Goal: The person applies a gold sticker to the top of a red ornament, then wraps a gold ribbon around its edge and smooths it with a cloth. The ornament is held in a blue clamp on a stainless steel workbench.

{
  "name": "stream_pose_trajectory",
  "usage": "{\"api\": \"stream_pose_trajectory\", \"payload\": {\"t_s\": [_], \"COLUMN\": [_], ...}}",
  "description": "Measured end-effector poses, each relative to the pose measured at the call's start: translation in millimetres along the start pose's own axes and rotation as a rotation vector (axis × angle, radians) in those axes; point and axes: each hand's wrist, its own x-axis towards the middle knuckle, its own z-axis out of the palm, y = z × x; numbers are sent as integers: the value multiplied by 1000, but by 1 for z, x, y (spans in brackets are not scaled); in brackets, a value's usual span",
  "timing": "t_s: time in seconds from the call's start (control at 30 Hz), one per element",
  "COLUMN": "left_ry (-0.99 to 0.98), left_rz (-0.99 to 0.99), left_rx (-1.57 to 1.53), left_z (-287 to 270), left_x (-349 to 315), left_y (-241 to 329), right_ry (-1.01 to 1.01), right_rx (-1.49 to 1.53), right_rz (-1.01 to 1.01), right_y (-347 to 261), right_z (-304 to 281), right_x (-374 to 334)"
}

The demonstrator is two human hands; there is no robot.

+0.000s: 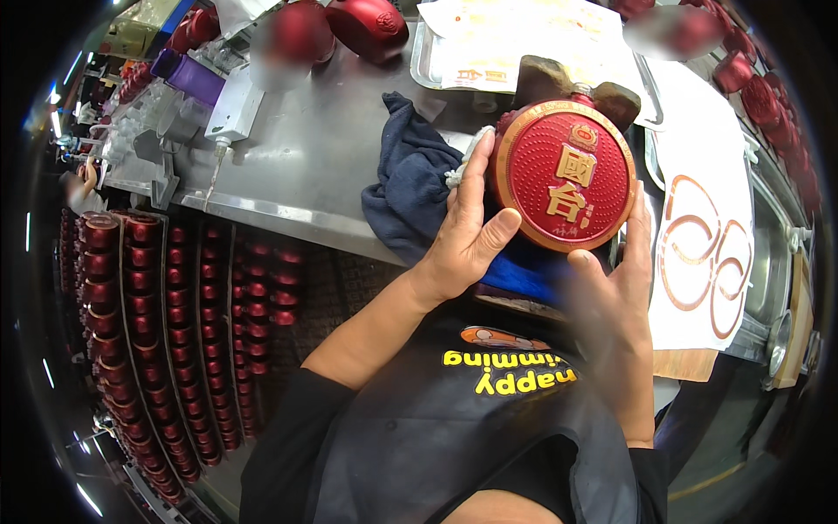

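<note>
A round, flat-faced red bottle [537,157] with a gold rim and raised gold characters stands between my hands, its face turned up toward me. My left hand [464,229] presses along its left side, thumb on the lower left rim. My right hand [627,275] holds the lower right side, partly smeared by a blur. Behind the bottle's neck are dark brown, worn-looking blocks [539,77]. A blue cloth [524,275] lies under the bottle's near edge. Beside my left fingers are a dark navy cloth [406,170] and a bit of white cloth [456,177].
White sheets with copper-coloured ring strips [694,236] lie at the right. A metal tray with printed sheets [524,39] sits at the back. Red bottles [371,26] stand on the steel table [305,131]. Rows of red bottles [144,306] fill racks at lower left.
</note>
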Motion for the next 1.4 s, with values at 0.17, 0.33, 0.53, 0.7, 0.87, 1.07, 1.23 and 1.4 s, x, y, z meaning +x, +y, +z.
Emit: {"api": "stream_pose_trajectory", "payload": {"t_s": [0.17, 0.33, 0.53, 0.7, 0.87, 1.07, 1.23, 1.4], "left_ry": [3, 2, -19, 58, -73, -377, -504, -521], "left_rz": [-29, -44, -42, -28, 521, 621, 661, 678], "left_rx": [-51, -196, -109, -43, 1074, 1361, 1364, 1245], "left_z": [-1, -3, -3, -3, 2, 20, 33, 51], "left_x": [3, 6, 3, -3, -33, -30, 4, 54], "left_y": [-1, -1, -5, -3, 22, 38, 60, 76], "right_ry": [-4, -7, -39, -91, -26, 200, 278, 317], "right_rx": [8, 49, 62, 177, 325, 412, 557, 504], "right_rz": [19, 36, 28, 18, 118, 0, 86, 125], "right_y": [0, 1, 0, 7, 17, 23, 22, 25], "right_z": [-1, -1, -5, -15, -28, -26, -40, -54], "right_x": [0, -2, -1, 1, -11, -19, -32, -40]}}
